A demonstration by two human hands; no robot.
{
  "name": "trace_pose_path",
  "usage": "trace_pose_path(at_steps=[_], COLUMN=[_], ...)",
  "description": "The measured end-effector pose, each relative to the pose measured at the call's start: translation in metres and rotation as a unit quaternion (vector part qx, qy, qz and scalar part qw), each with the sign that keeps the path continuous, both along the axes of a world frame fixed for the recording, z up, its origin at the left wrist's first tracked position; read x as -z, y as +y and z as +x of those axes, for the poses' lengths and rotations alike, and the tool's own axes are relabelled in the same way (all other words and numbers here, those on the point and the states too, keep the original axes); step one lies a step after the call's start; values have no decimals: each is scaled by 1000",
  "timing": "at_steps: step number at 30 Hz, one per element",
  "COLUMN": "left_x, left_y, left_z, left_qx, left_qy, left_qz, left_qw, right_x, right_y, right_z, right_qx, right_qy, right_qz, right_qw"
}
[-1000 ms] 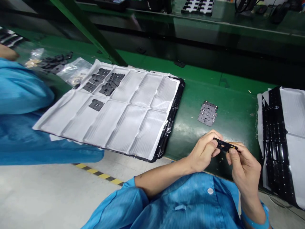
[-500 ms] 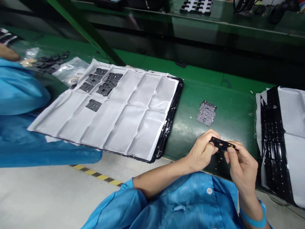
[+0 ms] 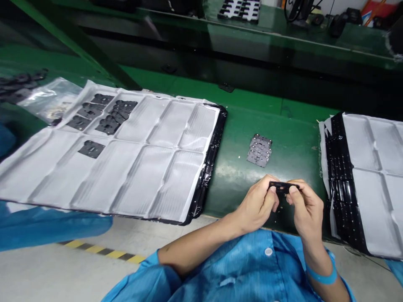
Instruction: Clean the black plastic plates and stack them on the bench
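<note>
Between my two hands I hold a small flat black plastic part [image 3: 282, 187] over the table's near edge. My left hand [image 3: 258, 202] pinches its left end, thumb on top. The other end is gripped by my right hand [image 3: 306, 209], also with the thumb on top. Just beyond, a small overlapping stack of grey-black plates [image 3: 260, 150] lies on the green table [image 3: 233, 184]. To the left, a white-lined compartment tray [image 3: 132, 167] bears several similar dark plates [image 3: 91, 149] in its left compartments.
Another stack of black trays with white lining [image 3: 367, 184] stands at the right. A clear plastic bag [image 3: 52, 100] and a heap of dark parts [image 3: 22, 84] lie at the far left. Behind runs a dark green shelf [image 3: 283, 37]. A blue sleeve [image 3: 56, 226] of another person shows at the left.
The view has shifted to the right, so the table things appear further left. The black part is tilted more edge-on in my hands, and both hands still grip it.
</note>
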State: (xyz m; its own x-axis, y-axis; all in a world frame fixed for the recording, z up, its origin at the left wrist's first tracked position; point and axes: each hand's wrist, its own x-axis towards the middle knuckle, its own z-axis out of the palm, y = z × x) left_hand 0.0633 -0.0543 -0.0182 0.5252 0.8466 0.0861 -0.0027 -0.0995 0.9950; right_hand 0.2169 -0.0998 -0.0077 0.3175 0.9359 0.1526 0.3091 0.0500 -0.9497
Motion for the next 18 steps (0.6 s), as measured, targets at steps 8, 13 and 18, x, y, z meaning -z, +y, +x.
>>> trace_pose_path(at_steps=[8, 13, 18], left_x=[-6, -12, -7], left_y=[3, 4, 5], left_z=[-3, -4, -4], left_qx=[3, 30, 23], left_qy=[-8, -48, -55], left_qz=[-84, -117, -116], left_qw=[996, 992, 991], right_x=[2, -5, -7], right_y=[-7, -9, -11], right_z=[11, 13, 6], right_qx=[-90, -50, -36], right_qy=[23, -37, -44], right_qz=[-54, -44, -27], right_qw=[994, 997, 998])
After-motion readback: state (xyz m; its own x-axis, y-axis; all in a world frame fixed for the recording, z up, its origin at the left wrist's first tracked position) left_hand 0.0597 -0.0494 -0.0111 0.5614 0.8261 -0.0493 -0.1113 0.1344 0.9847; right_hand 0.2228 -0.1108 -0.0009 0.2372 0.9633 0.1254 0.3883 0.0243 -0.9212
